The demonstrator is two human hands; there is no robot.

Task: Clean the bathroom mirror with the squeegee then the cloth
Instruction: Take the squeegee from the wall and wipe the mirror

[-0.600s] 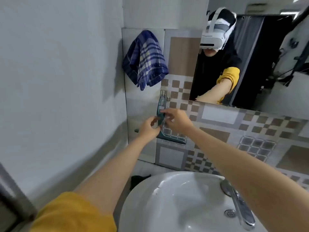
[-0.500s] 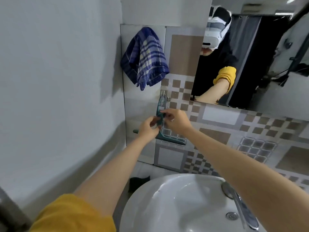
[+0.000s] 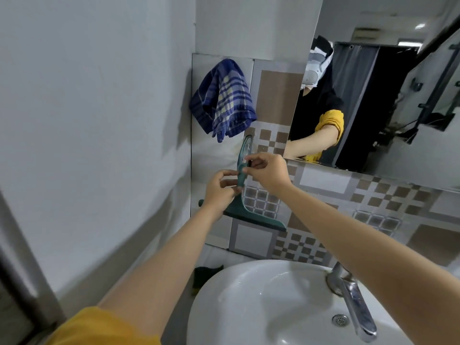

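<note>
A teal squeegee [image 3: 251, 215] hangs by its handle from a hook on the tiled wall, blade down. My right hand [image 3: 267, 171] pinches the upper handle with thumb and fingers. My left hand [image 3: 220, 189] grips the handle lower down, just above the blade. A blue plaid cloth [image 3: 224, 98] hangs on the wall above the squeegee, left of the mirror [image 3: 388, 95]. The mirror fills the upper right and reflects a person in a black top with yellow sleeves.
A white basin [image 3: 261, 307] sits below my arms, with a chrome tap [image 3: 353, 302] at its right. A plain white wall runs along the left. A dark object [image 3: 206, 275] lies on the floor behind the basin.
The view has shifted a little to the left and down. Both hands stay on the squeegee handle; my right hand has crept slightly higher towards the hook.
</note>
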